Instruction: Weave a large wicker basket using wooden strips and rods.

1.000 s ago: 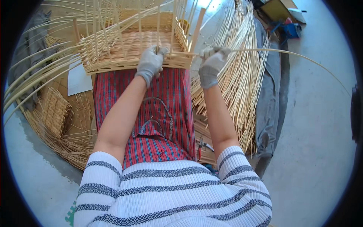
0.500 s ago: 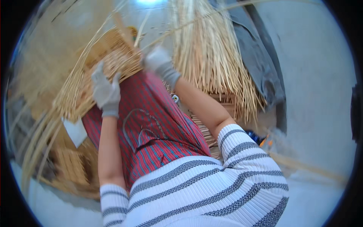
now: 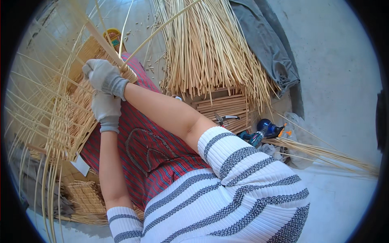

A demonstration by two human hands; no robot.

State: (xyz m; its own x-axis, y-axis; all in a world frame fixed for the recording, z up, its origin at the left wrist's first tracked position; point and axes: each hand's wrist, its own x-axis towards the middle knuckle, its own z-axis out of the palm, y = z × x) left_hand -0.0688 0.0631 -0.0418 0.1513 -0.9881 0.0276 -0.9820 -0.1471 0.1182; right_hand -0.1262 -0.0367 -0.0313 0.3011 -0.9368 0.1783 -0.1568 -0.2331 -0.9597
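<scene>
A partly woven wicker basket lies tilted across my lap at the left, with long loose strands fanning out to the left and upward. My right hand, in a white glove with a grey cuff, is closed above the weave. What its fingers hold is hidden. Just below it and touching it, my left hand, also gloved, rests at the basket's near edge. Its fingers are covered by the right hand and the basket. A flat pale strip stands up beyond the right hand from the basket's far corner.
A big bundle of wicker rods lies ahead, beside a dark grey cloth. Short rods are stacked below it. Pliers and a power drill lie at the right. A red striped apron covers my lap.
My right hand has swung left from the basket's right edge, across to the top of my left hand. The basket's loose strands have spread out, and the view has shifted.
</scene>
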